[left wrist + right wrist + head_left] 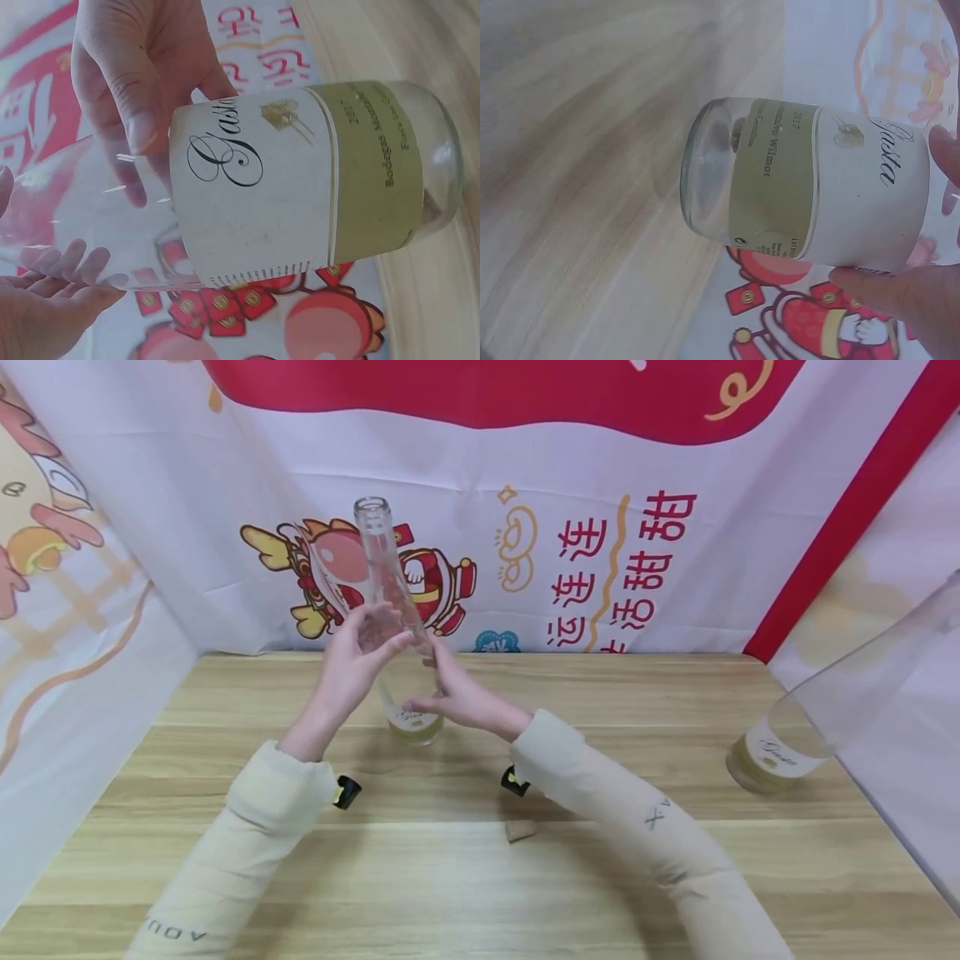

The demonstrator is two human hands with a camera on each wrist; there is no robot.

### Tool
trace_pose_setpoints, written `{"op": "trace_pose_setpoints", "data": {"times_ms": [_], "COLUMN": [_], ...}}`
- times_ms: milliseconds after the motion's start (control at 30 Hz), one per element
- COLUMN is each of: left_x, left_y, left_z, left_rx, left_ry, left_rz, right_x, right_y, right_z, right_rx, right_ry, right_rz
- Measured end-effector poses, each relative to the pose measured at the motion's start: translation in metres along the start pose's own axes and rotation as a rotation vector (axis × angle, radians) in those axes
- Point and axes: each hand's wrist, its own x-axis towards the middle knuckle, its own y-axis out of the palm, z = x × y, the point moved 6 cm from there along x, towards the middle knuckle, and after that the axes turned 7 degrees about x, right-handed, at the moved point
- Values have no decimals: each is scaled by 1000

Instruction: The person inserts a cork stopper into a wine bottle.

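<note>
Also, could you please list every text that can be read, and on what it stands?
"Gasta": label on the held bottle
"2017": label's green band
"Bodegas": green band
"运连连": backdrop
"活甜甜": backdrop
"X": right sleeve
Too small, blurred or cut off: remaining label print, other backdrop signs, left sleeve, second bottle

The head view showed two bottles [408,681] [782,752], two hands [356,656] [461,689], two sleeves [232,843] [648,814], two small black objects [348,792] [514,781], exactly one cork [520,831] and one desk [420,885].
</note>
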Motion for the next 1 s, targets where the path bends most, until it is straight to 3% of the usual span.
{"op": "trace_pose_setpoints", "data": {"times_ms": [333, 500, 733, 1000], "left_x": [-30, -42, -58, -72], "left_y": [9, 15, 25, 32], "left_z": [-20, -26, -29, -29], "left_rx": [17, 6, 24, 19], "left_ry": [5, 3, 10, 0], "left_rz": [83, 112, 137, 160], "right_x": [-40, -58, -80, -96], "right_y": [3, 5, 10, 15], "right_z": [24, 29, 26, 25], "right_rx": [-66, -72, -93, -130], "right_ry": [-163, -175, -110, -145], "right_rz": [15, 7, -2, -19]}}
